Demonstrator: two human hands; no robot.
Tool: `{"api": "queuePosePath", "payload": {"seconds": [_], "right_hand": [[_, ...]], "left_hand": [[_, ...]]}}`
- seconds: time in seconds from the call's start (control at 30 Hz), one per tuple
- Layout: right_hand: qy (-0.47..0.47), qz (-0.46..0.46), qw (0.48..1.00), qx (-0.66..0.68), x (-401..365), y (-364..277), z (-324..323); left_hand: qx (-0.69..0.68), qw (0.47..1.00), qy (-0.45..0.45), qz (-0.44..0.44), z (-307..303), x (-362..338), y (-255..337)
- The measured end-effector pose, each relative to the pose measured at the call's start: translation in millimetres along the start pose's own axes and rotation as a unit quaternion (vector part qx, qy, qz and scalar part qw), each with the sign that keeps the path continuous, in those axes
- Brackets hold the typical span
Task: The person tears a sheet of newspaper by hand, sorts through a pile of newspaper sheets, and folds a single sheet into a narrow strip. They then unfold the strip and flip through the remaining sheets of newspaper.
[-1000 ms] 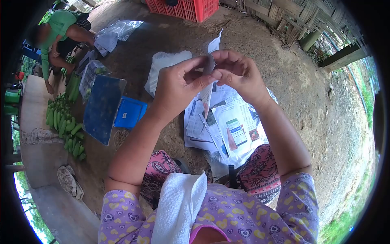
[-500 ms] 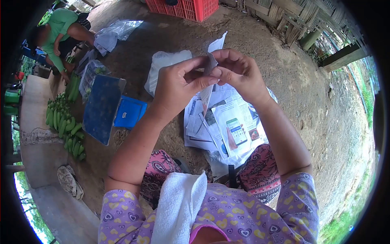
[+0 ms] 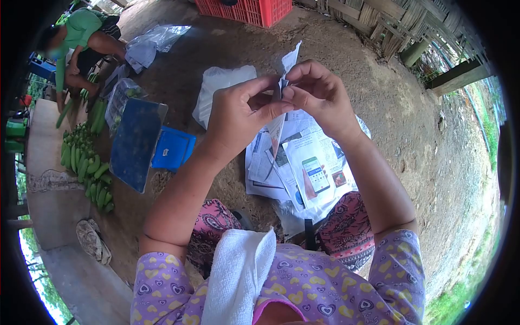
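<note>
A strip of printed paper (image 3: 290, 58) is held upright between both hands, seen nearly edge-on. My left hand (image 3: 235, 108) pinches its left side with thumb and fingers. My right hand (image 3: 322, 100) pinches the same paper from the right, the fingertips of both hands close together. Its lower part hangs down over a pile of newspaper sheets (image 3: 265, 162) on the ground. On top of that pile lies a sheet with a phone picture (image 3: 314, 176).
A blue board (image 3: 138, 143) and a blue tray (image 3: 173, 150) stand left of the pile, beside green bananas (image 3: 89, 168). A white plastic bag (image 3: 211, 89) lies behind my left hand. A co-worker (image 3: 84, 32) bends at upper left; a red crate (image 3: 249, 12) stands at the top.
The paper has turned a little more edge-on between my hands, which have barely moved. The co-worker's arm has moved left, with a long green item now near that hand.
</note>
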State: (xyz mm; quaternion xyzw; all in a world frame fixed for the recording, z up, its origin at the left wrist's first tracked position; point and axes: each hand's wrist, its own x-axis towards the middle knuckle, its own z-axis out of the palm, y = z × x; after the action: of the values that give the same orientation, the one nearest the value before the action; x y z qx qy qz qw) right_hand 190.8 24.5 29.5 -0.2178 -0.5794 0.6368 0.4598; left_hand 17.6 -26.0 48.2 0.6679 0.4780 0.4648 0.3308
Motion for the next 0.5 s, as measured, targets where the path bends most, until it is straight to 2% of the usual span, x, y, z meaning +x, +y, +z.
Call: {"api": "queuePosePath", "payload": {"seconds": [0.13, 0.23, 0.33, 0.43, 0.5], "right_hand": [[-0.007, 0.006, 1.0, -0.008, -1.7, -5.8, 5.2], [-0.002, -0.052, 0.996, -0.065, -1.0, -2.6, 6.0], [0.005, -0.045, 0.997, -0.064, -1.9, -1.1, 5.3], [0.023, -0.01, 0.998, -0.058, -2.7, 1.7, 2.3], [0.02, -0.001, 0.998, -0.054, -2.3, 1.5, 0.8]], "left_hand": [[0.049, 0.999, 0.0, 0.008, -1.3, 0.3, 3.4], [0.056, 0.998, -0.003, 0.022, 0.0, -0.2, 2.7], [0.069, 0.997, 0.001, 0.023, 0.7, -0.1, 3.4], [-0.027, 0.998, 0.002, 0.052, 3.1, 0.5, -9.9], [-0.045, 0.999, 0.01, 0.014, 1.4, 0.4, -6.9]]}}
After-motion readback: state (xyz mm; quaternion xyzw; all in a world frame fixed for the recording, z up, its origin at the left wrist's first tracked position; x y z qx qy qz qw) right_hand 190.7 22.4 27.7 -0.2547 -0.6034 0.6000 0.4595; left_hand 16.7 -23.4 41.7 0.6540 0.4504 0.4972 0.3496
